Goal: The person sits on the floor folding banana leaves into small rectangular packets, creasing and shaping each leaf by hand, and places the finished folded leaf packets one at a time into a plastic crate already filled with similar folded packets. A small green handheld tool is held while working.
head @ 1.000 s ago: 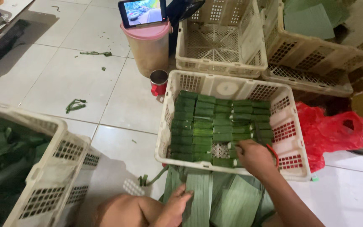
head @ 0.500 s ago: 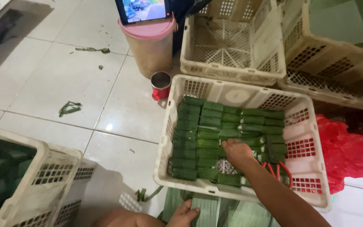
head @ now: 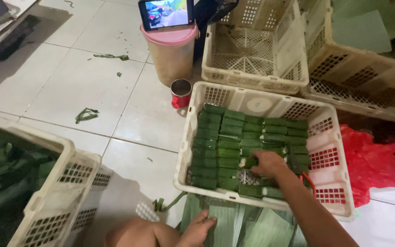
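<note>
Beige bucket [head: 171, 57] with pink lid standing on tiles; phone [head: 166, 13] resting atop it, red mug [head: 180, 93] sitting just before it, empty crate [head: 256, 43] lying beside it.

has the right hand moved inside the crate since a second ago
Yes. The right hand went from the crate's near rim deeper in, toward its middle, onto the green leaf parcels.
</note>
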`<action>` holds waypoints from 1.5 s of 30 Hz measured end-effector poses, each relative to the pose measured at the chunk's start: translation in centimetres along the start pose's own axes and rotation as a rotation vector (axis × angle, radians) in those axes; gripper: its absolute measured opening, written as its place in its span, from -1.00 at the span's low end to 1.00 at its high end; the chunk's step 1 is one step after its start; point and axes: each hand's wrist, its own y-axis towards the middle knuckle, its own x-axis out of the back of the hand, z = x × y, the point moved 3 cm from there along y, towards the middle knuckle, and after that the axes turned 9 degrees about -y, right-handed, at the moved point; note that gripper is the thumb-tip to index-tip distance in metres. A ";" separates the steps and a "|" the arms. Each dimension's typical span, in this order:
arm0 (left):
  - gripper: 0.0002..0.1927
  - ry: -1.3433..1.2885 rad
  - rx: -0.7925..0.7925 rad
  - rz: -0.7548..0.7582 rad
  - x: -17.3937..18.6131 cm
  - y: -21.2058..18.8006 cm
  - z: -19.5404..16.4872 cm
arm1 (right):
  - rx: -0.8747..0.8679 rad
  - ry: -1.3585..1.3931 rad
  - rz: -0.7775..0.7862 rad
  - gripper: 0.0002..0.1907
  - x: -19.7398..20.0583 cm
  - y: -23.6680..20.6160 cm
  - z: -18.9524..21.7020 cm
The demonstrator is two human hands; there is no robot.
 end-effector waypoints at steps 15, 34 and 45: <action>-0.50 -0.452 0.155 0.032 -4.9 -5.0 -1.9 | 0.326 0.869 0.123 -0.42 2.4 -18.6 3.4; -0.62 -0.473 -0.019 0.296 -10.5 -12.9 -7.2 | 0.180 0.213 -0.992 -0.62 -8.7 -29.6 7.0; -0.64 -0.318 0.043 0.160 -10.7 -13.9 -5.7 | 0.301 0.266 -1.062 -0.69 -5.9 -31.3 11.0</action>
